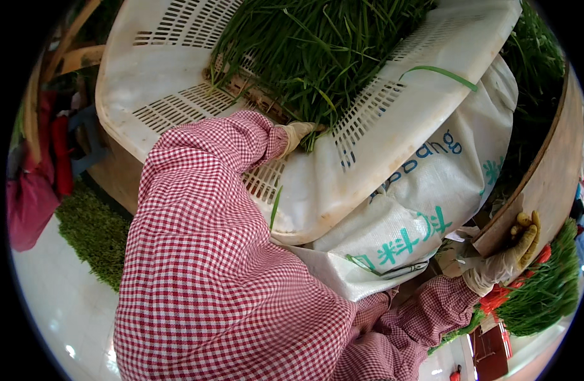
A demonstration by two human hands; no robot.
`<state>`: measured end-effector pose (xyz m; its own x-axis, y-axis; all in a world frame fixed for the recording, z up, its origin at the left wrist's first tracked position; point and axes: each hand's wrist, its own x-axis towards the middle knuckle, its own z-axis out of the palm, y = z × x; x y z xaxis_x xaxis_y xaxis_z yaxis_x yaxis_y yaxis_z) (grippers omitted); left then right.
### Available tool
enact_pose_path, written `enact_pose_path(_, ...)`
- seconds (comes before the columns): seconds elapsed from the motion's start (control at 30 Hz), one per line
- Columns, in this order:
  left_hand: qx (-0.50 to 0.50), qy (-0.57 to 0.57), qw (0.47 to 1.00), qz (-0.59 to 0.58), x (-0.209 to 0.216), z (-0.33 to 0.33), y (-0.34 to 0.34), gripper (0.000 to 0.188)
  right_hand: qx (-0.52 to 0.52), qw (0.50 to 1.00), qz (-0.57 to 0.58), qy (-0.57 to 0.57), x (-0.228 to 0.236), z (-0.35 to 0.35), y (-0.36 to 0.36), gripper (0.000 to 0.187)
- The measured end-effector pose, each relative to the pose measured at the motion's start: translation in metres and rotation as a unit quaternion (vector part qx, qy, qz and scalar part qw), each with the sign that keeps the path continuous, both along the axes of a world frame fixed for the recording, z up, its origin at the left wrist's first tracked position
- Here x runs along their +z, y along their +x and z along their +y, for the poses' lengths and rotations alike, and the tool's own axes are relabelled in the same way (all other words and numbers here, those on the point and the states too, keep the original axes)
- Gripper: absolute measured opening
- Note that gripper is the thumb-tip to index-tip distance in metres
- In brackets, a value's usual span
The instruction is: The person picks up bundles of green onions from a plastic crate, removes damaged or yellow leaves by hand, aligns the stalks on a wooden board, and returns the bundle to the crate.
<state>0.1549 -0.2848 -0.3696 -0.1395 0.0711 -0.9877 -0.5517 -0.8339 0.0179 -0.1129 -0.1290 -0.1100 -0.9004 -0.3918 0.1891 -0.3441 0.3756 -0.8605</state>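
Note:
A large white slotted plastic basket (120, 89) stands tilted before me, with a heap of long green chives (304, 57) in it. My left hand (296, 136), in a pale glove, reaches over the near wall into the basket. Its fingers are closed against the lower end of the chives, and leaves partly hide the fingertips. At the right, my right hand (511, 251), in a stained yellowish glove, is held beside the edge of a wooden board (539, 171). Its fingers are slightly bent and apart, with nothing seen in them.
Beneath the basket is a white woven sack (400, 222) with printing. Green bundles (546, 286) with red ties lie at the lower right. More greens (92, 228) lie at the left, near a blue stool (85, 140) and a pink cloth (31, 209). A loose leaf (444, 73) hangs over the basket's rim.

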Motion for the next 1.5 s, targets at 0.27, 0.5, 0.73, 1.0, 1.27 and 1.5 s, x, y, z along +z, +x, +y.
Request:
enact_pose_path(0.27, -0.038, -0.16, 0.986, -0.034, -0.03, 0.009, 0.004, 0.041, 0.051, 0.999, -0.006, 0.001, -0.001, 0.001, -0.002, 0.026)
enact_pose_path(0.5, 0.103, 0.05, 0.982, 0.148, 0.035, -0.034, 0.029, 0.02, 0.089, 0.994, -0.055, -0.032, 0.0, 0.008, -0.008, 0.024)
enact_pose_path(0.73, 0.129, -0.002, 0.978, 0.165, 0.159, -0.049, 0.079, 0.033, 0.13, 0.984, -0.088, -0.081, -0.005, 0.002, -0.006, 0.023)
enact_pose_path(1.0, 0.297, -0.136, 0.869, 0.372, 0.312, -0.024, 0.098, 0.042, 0.144, 0.969, -0.135, -0.148, 0.003, 0.011, -0.006, 0.021)
enact_pose_path(1.27, 0.134, -0.377, 0.729, 0.556, 0.39, 0.009, -0.034, 0.046, 0.234, 0.93, -0.217, -0.182, 0.005, 0.068, 0.053, 0.017)
enact_pose_path(1.5, 0.042, -0.256, 0.765, 0.589, 0.359, 0.105, -0.214, 0.033, 0.15, 0.918, -0.346, -0.125, -0.016, 0.133, 0.06, 0.018)
